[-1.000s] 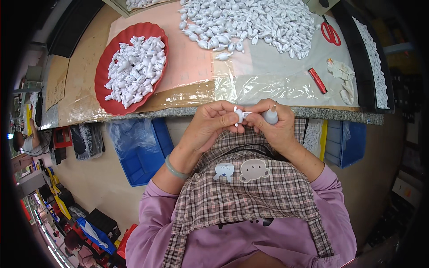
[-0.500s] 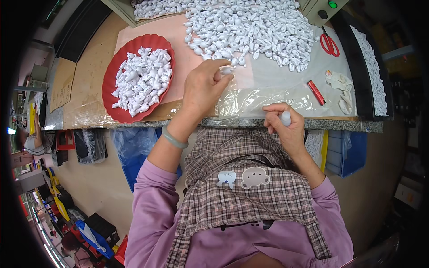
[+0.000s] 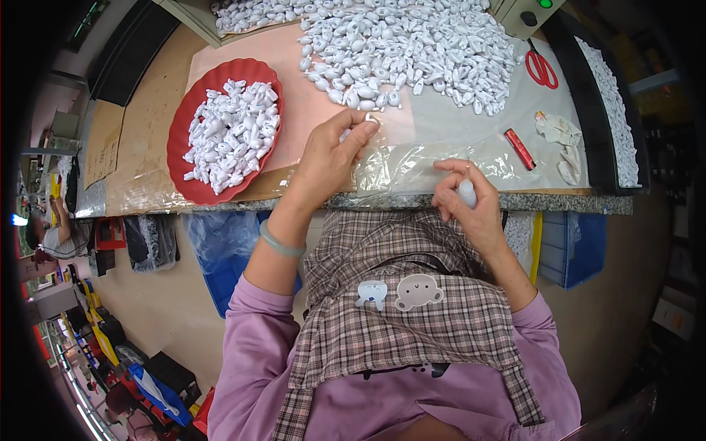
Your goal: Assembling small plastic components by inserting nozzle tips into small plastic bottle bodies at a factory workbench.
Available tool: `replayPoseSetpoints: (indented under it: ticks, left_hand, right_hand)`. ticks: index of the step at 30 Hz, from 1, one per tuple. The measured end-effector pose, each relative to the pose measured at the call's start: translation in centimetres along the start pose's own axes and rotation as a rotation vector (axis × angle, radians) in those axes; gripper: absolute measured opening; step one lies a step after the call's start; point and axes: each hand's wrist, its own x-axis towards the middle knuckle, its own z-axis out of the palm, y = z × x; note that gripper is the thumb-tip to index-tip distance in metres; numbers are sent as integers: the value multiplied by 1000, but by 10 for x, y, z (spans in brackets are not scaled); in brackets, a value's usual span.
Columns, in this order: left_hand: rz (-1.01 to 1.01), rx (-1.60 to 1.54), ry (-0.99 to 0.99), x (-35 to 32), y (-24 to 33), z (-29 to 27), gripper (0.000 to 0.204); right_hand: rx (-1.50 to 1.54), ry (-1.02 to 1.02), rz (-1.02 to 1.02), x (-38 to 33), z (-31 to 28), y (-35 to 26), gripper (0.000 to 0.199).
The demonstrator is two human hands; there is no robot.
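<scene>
My left hand [image 3: 332, 153] reaches out over the table and pinches a small white plastic piece [image 3: 370, 121] between thumb and fingers, just short of the big heap of small white pieces [image 3: 412, 45]. My right hand [image 3: 463, 200] rests at the table's front edge, closed around a small white rounded object [image 3: 466, 192]. A red round tray [image 3: 182, 158] to the left holds a pile of the same white pieces [image 3: 228, 132]. A pale green bangle sits on my left wrist.
Red-handled scissors [image 3: 541, 67] lie at the back right, with a small red lighter-like stick [image 3: 519, 148] and a crumpled white glove [image 3: 562, 143] nearer. A black tray [image 3: 588, 170] of white pieces runs along the right edge. Clear plastic film [image 3: 412, 165] covers the table. Blue bins stand under it.
My hands were together at my lap with the pieces. The left hand then stretched to the table and now pinches a piece near the heap. The right hand stayed at the table edge.
</scene>
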Motion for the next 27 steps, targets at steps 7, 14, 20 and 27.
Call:
replayPoseSetpoints:
  ticks: [7, 14, 20, 27]
  left_hand:
    - [-110, -860, -133, -38, 10, 19, 29]
    - [-235, -1010, -185, -55, 13, 28, 34]
    - [-212, -1038, -238, -57, 9, 30, 36]
    - [-232, -1056, -269, -57, 10, 33, 35]
  right_hand:
    - [110, -55, -49, 2, -8, -9, 25]
    - [-75, 7, -149, -2, -15, -16, 30]
    - [196, 217, -211, -3, -6, -22, 42]
    - [71, 222, -291, -5, -1, -33, 50]
